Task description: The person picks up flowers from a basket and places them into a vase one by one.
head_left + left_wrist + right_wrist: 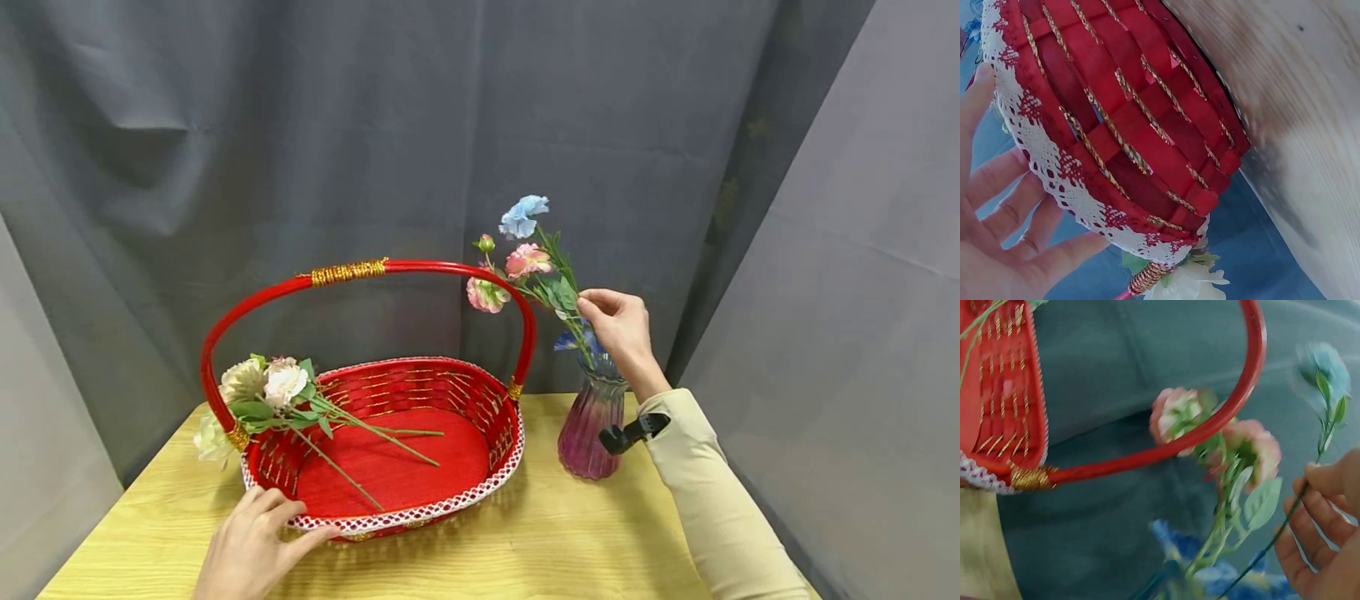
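The red woven basket (420, 500) has a white lace rim and a tall arched handle. My left hand (251, 542) holds its near left rim, thumb outside and fingers over the edge; the left wrist view shows this hand (1016, 219) beside the lace. With thumb and fingertips, my right hand (618, 329) pinches the green stem of a light-blue flower (523, 217). That stem slants down to the vase (592, 425), clear above and purple below. Pink flowers (528, 260) and a dark-blue flower (567, 341) also stand in the vase.
Cream-white flowers (285, 383) lie across the basket's left side, their stems over its red floor. The basket's handle (450, 267) arches close to the pink flowers. A wooden table (525, 550) carries everything, with grey curtains (375, 125) behind.
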### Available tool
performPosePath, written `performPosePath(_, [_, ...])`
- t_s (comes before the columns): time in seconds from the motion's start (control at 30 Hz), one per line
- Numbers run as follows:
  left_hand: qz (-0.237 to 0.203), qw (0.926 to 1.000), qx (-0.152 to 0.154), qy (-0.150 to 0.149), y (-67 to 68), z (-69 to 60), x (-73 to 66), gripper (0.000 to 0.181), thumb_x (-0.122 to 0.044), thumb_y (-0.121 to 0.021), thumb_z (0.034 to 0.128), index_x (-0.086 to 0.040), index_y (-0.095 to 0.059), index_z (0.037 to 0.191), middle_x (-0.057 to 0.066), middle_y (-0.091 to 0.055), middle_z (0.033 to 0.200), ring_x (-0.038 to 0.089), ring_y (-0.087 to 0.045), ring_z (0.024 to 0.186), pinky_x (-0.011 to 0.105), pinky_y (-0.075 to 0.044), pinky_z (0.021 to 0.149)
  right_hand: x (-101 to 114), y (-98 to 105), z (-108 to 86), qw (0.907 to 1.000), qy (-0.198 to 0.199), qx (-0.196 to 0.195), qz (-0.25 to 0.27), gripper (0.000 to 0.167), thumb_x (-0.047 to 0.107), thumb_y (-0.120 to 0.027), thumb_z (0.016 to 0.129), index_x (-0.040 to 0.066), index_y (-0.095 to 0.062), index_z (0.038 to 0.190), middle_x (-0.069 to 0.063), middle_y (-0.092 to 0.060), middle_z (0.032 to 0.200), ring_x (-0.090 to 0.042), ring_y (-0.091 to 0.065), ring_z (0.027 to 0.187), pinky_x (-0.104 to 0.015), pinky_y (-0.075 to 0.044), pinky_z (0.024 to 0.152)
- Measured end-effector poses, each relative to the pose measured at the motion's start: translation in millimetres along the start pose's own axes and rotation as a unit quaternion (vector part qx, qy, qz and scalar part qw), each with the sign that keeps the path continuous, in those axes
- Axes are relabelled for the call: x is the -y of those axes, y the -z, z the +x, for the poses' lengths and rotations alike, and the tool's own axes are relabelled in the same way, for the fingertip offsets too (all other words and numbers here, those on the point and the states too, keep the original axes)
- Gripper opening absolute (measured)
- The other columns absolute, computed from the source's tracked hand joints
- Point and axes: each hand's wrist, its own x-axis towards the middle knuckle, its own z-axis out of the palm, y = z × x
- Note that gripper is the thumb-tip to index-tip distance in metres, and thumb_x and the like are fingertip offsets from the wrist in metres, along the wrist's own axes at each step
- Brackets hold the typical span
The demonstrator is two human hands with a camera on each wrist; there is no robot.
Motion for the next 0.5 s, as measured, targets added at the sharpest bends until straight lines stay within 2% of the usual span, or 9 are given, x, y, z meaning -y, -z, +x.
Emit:
performPosePath(0.1, [-0.009, 0.9999, -0.008, -0.011, 0.2, -0.1, 2.9, 0.043, -0.055, -0.089, 0.0544, -0.017, -0.074, 0.071, -0.012, -0.056, 0.072, 0.01, -0.05, 0.072, 0.029, -0.047, 0.055, -9, -1, -2.2, 0.9984, -0.022, -0.04, -0.035, 0.027, 0.034, -0.065, 0.093, 0.013, -0.074, 0.109, -0.008, -0.072, 0.1, -0.012, -0.06, 0.085, -0.028, -0.045, 0.075])
performPosePath(0.2, [-0.025, 0.9989, -0.023, -0.031, -0.4, 0.5, 8.5, 0.041, -0.049, -0.091, 0.0515, -0.016, -0.075, 0.072, -0.011, -0.057, 0.072, 0.009, -0.051, 0.071, 0.027, -0.047, 0.058, -16, 1, -3.4, 0.9957, -0.036, -0.056, -0.065, 0.026, 0.033, -0.065, 0.094, 0.014, -0.074, 0.108, -0.008, -0.073, 0.099, -0.017, -0.06, 0.087, -0.031, -0.044, 0.076])
performPosePath(0.37, [-0.046, 0.9966, -0.039, -0.057, -1.2, 0.8, 15.8, 0.04, -0.044, -0.092, 0.05, -0.015, -0.075, 0.072, -0.011, -0.058, 0.072, 0.009, -0.051, 0.07, 0.023, -0.045, 0.061, -28, 9, -8.6, 0.9912, -0.048, -0.032, -0.119, 0.025, 0.029, -0.064, 0.094, 0.012, -0.074, 0.11, -0.01, -0.073, 0.104, -0.024, -0.063, 0.095, -0.036, -0.046, 0.08])
performPosePath(0.5, [-0.052, 0.9955, -0.046, -0.065, -0.8, 0.7, 17.8, 0.04, -0.045, -0.091, 0.0506, -0.015, -0.075, 0.071, -0.011, -0.057, 0.071, 0.008, -0.051, 0.069, 0.021, -0.044, 0.061, -36, 15, -15.0, 0.9871, -0.039, 0.007, -0.155, 0.025, 0.027, -0.064, 0.094, 0.011, -0.073, 0.111, -0.012, -0.074, 0.103, -0.025, -0.066, 0.088, -0.034, -0.049, 0.073])
